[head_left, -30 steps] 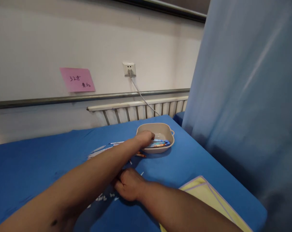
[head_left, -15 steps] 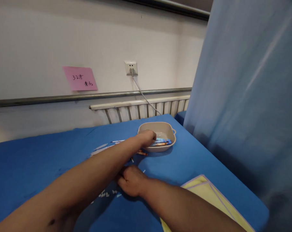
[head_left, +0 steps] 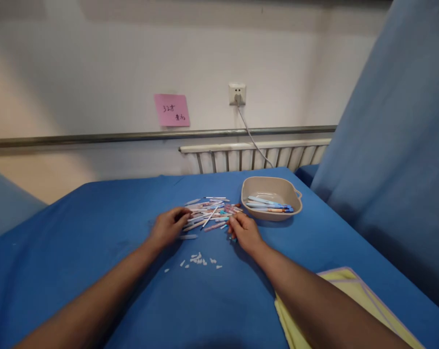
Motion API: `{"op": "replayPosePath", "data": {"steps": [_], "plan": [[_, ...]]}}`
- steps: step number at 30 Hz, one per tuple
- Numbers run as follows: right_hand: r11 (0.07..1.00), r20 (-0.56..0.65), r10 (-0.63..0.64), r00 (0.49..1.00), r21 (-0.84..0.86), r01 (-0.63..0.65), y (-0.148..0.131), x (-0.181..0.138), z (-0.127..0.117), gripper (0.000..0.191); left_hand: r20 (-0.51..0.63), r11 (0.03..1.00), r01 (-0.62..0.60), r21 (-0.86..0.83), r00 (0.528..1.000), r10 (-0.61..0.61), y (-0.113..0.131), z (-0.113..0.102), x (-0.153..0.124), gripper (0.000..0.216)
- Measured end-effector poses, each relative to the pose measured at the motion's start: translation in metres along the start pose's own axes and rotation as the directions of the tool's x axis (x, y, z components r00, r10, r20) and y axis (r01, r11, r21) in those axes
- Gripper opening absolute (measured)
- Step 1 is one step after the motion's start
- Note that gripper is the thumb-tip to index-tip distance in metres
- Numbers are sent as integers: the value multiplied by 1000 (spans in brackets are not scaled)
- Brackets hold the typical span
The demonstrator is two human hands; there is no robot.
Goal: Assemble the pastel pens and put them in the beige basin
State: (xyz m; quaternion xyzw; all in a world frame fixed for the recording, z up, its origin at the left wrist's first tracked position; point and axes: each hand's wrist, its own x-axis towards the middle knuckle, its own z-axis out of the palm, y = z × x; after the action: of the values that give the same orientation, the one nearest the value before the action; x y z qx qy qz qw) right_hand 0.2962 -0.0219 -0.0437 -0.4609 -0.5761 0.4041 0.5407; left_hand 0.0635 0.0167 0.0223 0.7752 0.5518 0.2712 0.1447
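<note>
A heap of loose pens and pen parts (head_left: 210,212) lies on the blue table (head_left: 96,228). My left hand (head_left: 167,226) rests at the heap's left edge, fingers curled onto the nearest pieces. My right hand (head_left: 243,230) sits at the heap's right edge, its fingers pinched on a small blue piece I cannot make out. A beige bowl (head_left: 271,189) to the right holds several assembled pens (head_left: 268,205). A scatter of small white caps (head_left: 199,261) lies in front of the heap, between my forearms.
A yellow cloth (head_left: 353,295) lies at the table's near right corner. A blue curtain (head_left: 394,145) hangs along the right side. Behind the table are a radiator (head_left: 256,157), a wall socket with a cable (head_left: 237,94), and a pink note (head_left: 171,110).
My left hand has come back out of the bowl to the heap's left side. My right hand moved up to the heap's right edge. The view swung left.
</note>
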Motion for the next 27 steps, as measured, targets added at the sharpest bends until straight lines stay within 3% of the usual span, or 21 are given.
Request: {"op": "replayPosePath", "data": {"steps": [3, 6, 10, 16, 19, 22, 24, 27], "plan": [[995, -11, -8, 1000, -96, 6, 2, -3, -2, 28, -89, 986, 156, -66, 983, -162, -26, -1, -33, 39], [947, -7, -143, 990, -291, 134, 2, -7, -4, 20, -103, 984, 143, -106, 983, -154, -29, -2, -44, 39], [842, 157, -273, 949, -437, 315, -1, -11, -7, 24, -62, 998, 25, -59, 998, -28, -25, 0, -43, 33], [727, 310, -249, 918, -566, 388, 4, -11, -8, 34, 5, 996, -88, -30, 996, 88, -28, 11, -45, 28], [706, 329, -241, 913, -586, 398, 6, -11, -5, 36, 55, 980, -199, 23, 979, 198, -22, 14, -44, 26], [711, 310, -236, 921, -591, 381, 7, -12, -3, 35, 173, 932, -348, 101, 929, 328, -8, 17, -42, 26], [719, 290, -238, 927, -589, 369, 7, -12, -2, 32, 238, 901, -400, 167, 903, 357, 2, 20, -41, 26], [729, 277, -247, 928, -578, 367, 8, -11, -1, 29, 258, 878, -409, 249, 902, 347, 12, 26, -41, 25]]}}
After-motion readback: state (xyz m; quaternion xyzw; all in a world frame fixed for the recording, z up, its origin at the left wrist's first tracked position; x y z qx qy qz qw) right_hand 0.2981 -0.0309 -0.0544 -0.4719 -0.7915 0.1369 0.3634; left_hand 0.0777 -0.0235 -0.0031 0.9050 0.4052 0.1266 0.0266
